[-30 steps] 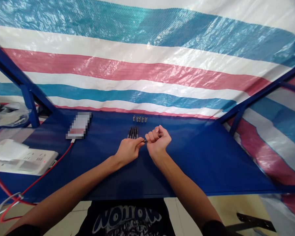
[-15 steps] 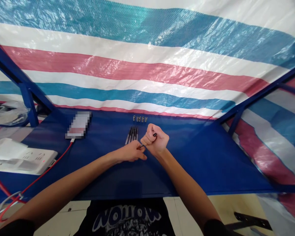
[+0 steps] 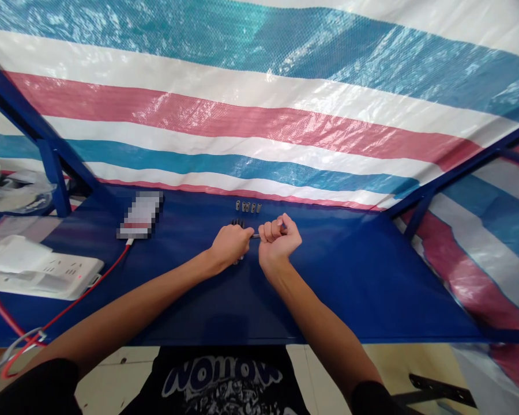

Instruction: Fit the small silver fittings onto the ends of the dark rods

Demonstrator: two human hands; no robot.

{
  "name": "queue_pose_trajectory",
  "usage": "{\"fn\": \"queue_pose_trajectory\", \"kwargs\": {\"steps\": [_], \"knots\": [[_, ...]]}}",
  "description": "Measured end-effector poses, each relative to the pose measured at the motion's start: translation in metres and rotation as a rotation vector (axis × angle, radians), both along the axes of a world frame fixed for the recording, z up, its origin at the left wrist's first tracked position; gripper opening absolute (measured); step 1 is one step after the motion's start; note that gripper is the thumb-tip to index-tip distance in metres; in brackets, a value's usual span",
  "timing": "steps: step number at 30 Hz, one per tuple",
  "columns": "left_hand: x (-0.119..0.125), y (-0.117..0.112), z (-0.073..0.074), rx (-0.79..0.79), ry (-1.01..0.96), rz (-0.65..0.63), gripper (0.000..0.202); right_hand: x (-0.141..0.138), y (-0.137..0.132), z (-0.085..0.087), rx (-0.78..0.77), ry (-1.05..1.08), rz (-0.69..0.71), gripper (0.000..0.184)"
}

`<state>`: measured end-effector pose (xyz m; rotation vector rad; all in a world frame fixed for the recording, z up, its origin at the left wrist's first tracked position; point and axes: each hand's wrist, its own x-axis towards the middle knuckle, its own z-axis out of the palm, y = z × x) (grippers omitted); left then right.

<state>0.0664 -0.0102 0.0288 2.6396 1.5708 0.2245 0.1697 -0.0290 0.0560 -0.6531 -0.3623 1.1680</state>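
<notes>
My right hand [image 3: 278,241] is a closed fist around a thin dark pen-like rod [image 3: 255,235], whose bare part spans the small gap to my left hand [image 3: 228,244]. My left hand is closed too, pinching the rod's other end. Both hands hover over the blue table cover [image 3: 350,276], near its middle. My left hand lies over a bundle of several dark rods [image 3: 237,222], of which only the far tips show. A short row of several small silvery caps [image 3: 248,207] stands just beyond them, near the striped tarp.
A blurred-out flat device [image 3: 140,214] lies at the back left, with a red cable [image 3: 90,286] running from it toward the front left edge. A white power strip [image 3: 47,275] sits at the left. Blue frame posts [image 3: 52,176] stand at both back corners.
Both hands have moved a little farther from me, over the rod bundle. My left hand, flat on the table half a second ago, is now raised and closed on the rod.
</notes>
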Motion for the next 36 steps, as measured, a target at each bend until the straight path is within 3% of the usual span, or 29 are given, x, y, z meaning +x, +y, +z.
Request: {"fn": "queue_pose_trajectory", "kwargs": {"steps": [3,6,8,10,14,17,20,23,29,36], "knots": [[-0.002,0.003,0.0,-0.062,-0.119,-0.002,0.019,0.001,0.002,-0.006,0.021,-0.08,0.028,0.027],[-0.013,0.008,0.002,-0.34,-0.306,-0.038,0.021,0.009,0.006,-0.014,0.039,-0.275,0.102,0.017],[-0.025,0.014,0.007,-0.519,-0.409,-0.072,0.03,0.021,0.009,-0.017,0.099,-0.566,0.139,0.009],[-0.037,0.02,0.011,-0.601,-0.449,-0.15,0.038,0.034,0.011,-0.019,0.233,-0.999,0.176,0.011],[-0.051,0.029,0.011,-0.526,-0.336,-0.2,0.04,0.05,0.016,-0.025,0.563,-1.731,0.332,0.019],[-0.049,0.029,0.003,-0.25,-0.149,-0.172,0.031,0.049,0.023,-0.033,0.618,-2.013,0.375,0.023],[-0.047,0.025,-0.006,0.034,-0.019,-0.168,0.024,0.046,0.027,-0.04,0.568,-2.059,0.399,0.026],[-0.051,0.021,-0.011,0.145,-0.046,-0.24,0.031,0.047,0.027,-0.045,0.501,-1.962,0.377,0.026],[-0.058,0.019,-0.019,0.133,-0.202,-0.241,0.03,0.046,0.023,-0.052,0.519,-1.719,0.209,0.019],[-0.057,0.016,-0.03,0.123,-0.257,-0.222,0.028,0.047,0.024,-0.06,0.549,-1.813,0.174,0.027]]}}
